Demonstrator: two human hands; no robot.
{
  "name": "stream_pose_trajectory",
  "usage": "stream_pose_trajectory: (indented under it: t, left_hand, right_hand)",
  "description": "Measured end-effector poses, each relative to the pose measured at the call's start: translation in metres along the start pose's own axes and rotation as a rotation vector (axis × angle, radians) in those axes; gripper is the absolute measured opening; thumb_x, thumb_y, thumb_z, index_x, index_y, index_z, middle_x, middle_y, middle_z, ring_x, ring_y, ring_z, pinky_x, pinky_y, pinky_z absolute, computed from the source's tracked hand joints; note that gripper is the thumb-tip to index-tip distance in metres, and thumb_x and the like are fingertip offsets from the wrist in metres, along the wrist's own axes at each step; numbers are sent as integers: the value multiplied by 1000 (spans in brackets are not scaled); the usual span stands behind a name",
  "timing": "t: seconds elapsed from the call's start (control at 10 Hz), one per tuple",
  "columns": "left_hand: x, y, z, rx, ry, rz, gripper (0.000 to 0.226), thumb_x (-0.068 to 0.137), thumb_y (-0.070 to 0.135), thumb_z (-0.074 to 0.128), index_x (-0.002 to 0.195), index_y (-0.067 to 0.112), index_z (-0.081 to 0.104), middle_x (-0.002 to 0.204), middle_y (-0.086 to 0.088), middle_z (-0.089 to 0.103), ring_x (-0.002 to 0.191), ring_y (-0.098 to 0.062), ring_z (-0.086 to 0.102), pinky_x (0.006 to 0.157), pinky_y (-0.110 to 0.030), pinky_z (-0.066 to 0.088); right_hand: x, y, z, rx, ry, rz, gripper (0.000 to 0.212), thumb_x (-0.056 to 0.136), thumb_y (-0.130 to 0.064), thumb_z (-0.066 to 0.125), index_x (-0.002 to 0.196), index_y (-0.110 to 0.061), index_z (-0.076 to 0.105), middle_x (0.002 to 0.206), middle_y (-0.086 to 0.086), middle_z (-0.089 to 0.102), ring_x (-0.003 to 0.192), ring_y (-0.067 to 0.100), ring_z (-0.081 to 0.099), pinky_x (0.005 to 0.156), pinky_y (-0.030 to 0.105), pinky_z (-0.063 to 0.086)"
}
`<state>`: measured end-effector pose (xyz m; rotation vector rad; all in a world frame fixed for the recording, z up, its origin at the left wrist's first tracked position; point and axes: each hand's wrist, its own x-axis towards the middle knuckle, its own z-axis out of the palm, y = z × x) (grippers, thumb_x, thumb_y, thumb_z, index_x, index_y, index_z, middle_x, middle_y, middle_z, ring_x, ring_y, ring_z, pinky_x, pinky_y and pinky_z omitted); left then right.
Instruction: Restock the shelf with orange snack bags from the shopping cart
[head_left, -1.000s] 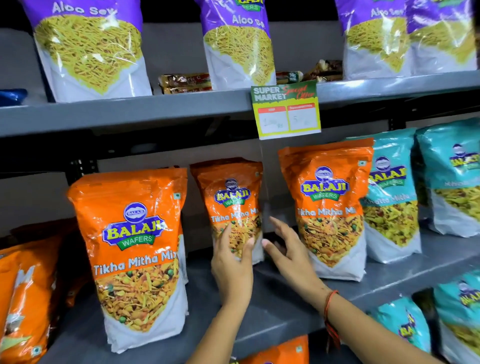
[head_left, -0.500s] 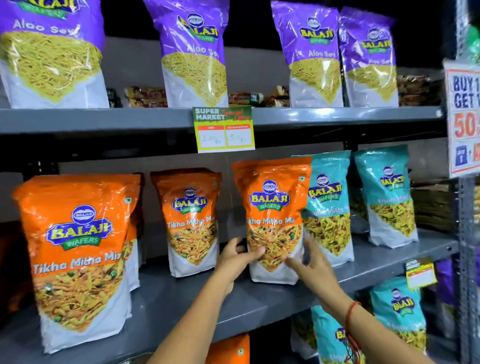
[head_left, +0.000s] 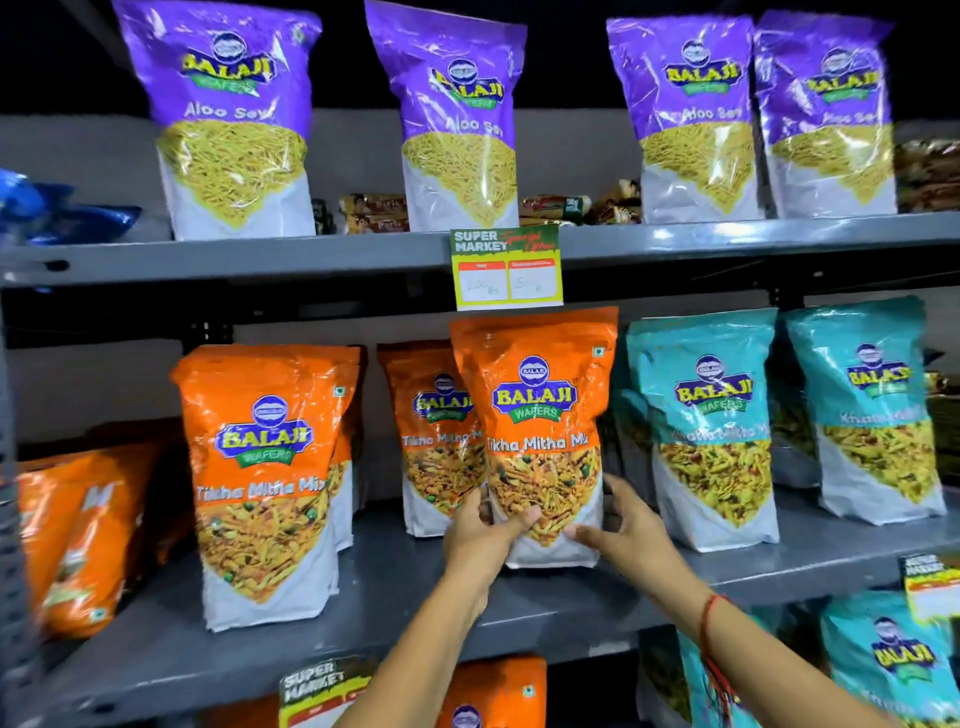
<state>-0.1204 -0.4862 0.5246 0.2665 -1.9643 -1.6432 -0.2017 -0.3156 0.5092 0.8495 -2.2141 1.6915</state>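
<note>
An orange snack bag (head_left: 540, 415) stands upright on the grey middle shelf (head_left: 571, 597), near its front edge. My left hand (head_left: 480, 535) grips its lower left side and my right hand (head_left: 618, 530) grips its lower right side. Behind it to the left stands a second orange bag (head_left: 431, 431). Another orange bag (head_left: 265, 467) stands further left, with one more tucked behind it. At the far left an orange bag (head_left: 78, 530) leans over. The shopping cart is out of view.
Teal snack bags (head_left: 711, 426) stand right of the held bag, one close beside it. Purple bags (head_left: 457, 114) line the upper shelf, whose edge carries a price tag (head_left: 508, 267). More orange and teal bags sit on the shelf below.
Both hands went from open near the shelf to gripping the right-hand orange bag. That bag has come forward and left, now overlapping the bag behind it. The view has shifted.
</note>
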Motion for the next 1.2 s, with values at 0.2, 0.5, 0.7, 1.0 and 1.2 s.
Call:
stream_pose_trajectory:
  t: [0.2,0.5,0.7,1.0,1.2]
  left_hand:
    - [-25,1,-56,142,210,12,67,53,56,80,113,29,64,112,3,73,105,-21,66,94,-45,53]
    - [-36,-8,-79,223,326,0,59,59,53,80,110,26,64,110,3,74,101,-21,68,91,-45,53]
    - [-28,-10,-78,254,337,15,49,60,53,80,101,32,61,108,4,73,101,-21,68,92,-45,53]
    - [-29,-16,-77,216,303,52,66,56,60,78,112,28,65,111,6,73,102,-14,67,94,-43,54]
    - [-32,-22,-81,192,304,75,76,58,52,81,125,23,59,126,-1,67,118,-18,62,100,-42,51]
  right_hand:
    - [2,-16,51,167,-176,-7,54,74,-11,83,106,-45,56,109,-17,69,89,-13,67,66,7,54]
    - [4,-20,84,241,-322,32,60,76,-13,82,118,-43,52,114,-13,67,104,2,66,72,13,55]
    - [8,-17,86,250,-336,47,62,79,-17,80,128,-39,48,121,-11,66,110,5,62,79,16,53]
    - [5,-11,88,257,-353,16,64,82,-24,78,131,-45,41,128,-13,62,111,-3,59,76,6,52]
    - [6,-15,81,266,-231,50,97,70,-37,86,148,-38,28,147,-6,44,137,17,43,105,29,48]
